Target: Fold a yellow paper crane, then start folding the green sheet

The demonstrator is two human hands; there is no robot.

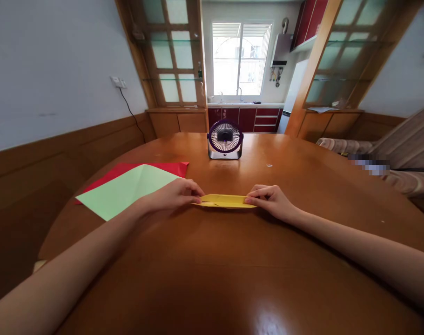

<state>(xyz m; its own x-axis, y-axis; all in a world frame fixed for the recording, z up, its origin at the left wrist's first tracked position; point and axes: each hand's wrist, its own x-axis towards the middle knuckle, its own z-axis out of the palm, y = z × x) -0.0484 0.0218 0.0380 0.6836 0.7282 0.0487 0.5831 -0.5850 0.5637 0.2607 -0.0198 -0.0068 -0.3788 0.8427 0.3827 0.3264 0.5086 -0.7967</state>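
Note:
A narrow folded strip of yellow paper (pixel 225 201) lies flat on the round wooden table (pixel 232 260), in the middle. My left hand (pixel 178 194) pinches its left end with the fingertips. My right hand (pixel 270 199) pinches its right end the same way. Both forearms rest low over the tabletop, reaching in from the near corners.
A light green sheet (pixel 128 188) lies left of my left hand, on top of a red sheet (pixel 170 167). A small purple desk fan (pixel 225 139) stands behind the yellow paper. A wood-panelled wall runs on the left; a striped sofa (pixel 403 158) is at the right.

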